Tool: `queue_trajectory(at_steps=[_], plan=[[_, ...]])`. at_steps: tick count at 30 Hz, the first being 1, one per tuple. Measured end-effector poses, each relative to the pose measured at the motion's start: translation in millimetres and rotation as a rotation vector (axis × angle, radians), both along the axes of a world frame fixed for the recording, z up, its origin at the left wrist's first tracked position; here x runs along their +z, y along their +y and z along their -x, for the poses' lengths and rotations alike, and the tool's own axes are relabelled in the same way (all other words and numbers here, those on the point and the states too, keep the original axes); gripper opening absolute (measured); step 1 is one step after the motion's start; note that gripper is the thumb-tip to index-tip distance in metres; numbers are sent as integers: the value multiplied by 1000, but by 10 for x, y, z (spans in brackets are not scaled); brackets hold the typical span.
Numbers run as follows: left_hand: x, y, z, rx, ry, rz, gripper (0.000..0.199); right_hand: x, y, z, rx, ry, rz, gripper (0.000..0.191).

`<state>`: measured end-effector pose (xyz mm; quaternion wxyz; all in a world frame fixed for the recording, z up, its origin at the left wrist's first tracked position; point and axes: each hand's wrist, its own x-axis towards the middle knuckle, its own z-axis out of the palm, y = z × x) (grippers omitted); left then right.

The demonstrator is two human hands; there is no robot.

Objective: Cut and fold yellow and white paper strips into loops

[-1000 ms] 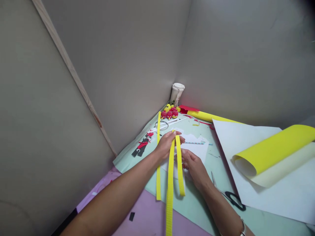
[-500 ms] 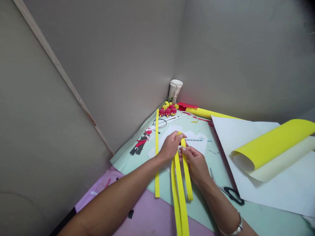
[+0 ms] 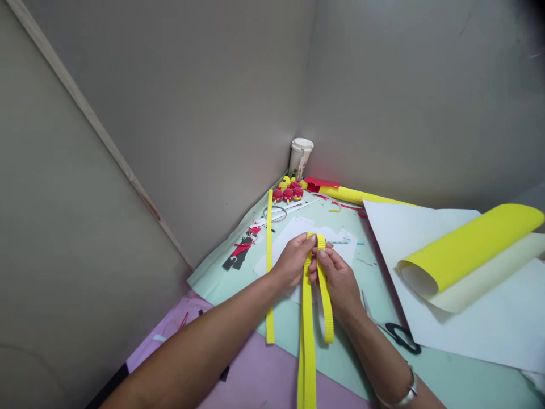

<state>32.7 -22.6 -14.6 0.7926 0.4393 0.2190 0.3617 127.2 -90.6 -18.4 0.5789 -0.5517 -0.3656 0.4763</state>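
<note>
Long yellow ribbed strips (image 3: 308, 341) hang down from between my hands toward the near edge of the view. My left hand (image 3: 296, 258) pinches them near their top. Close beside it on the right, my right hand (image 3: 338, 278) has its fingers closed on the looped part of the yellow strip (image 3: 327, 324). Its fingertips are partly hidden behind the strips. A separate flat yellow strip (image 3: 269, 244) lies left of my hands, partly under my left forearm. White paper (image 3: 281, 244) with a blue-striped stick lies beyond them.
Black-handled scissors (image 3: 402, 336) lie right of my right forearm. A rolled yellow sheet (image 3: 472, 250) rests on white sheets (image 3: 477, 335). A white cup (image 3: 301, 156), small red and yellow pieces (image 3: 288, 195), a metal ring (image 3: 275, 213) and black scraps (image 3: 238, 255) sit toward the back.
The hanging strips have swung left and closer together. My right hand's fingers have risen slightly along the strip, and the loop top now stands more upright between my hands.
</note>
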Motion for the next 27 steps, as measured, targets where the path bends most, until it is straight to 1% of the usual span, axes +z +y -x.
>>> queue_trajectory(at_steps=[2, 4, 6, 10, 13, 21, 27], plan=[[30, -3, 1, 6, -31, 59, 21, 1, -7, -5, 18, -44, 15, 39], [60, -2, -1, 38, -17, 101, 13, 1, -15, -7, 36, -84, 27, 40], [78, -7, -8, 70, 11, 122, 10, -9, -14, -5, 41, -92, 39, 40], [57, -26, -36, 110, 0, 129, 20, -57, 9, -4, 17, -49, 69, 40], [18, -41, -57, 116, -14, 124, 28, -76, 22, -13, 10, 0, 81, 40], [-37, -90, -89, 122, -7, 88, 34, -33, 12, -21, -19, 99, 101, 35], [-40, -112, -87, 111, 14, 54, 38, -73, 34, -36, -7, 145, 109, 32]])
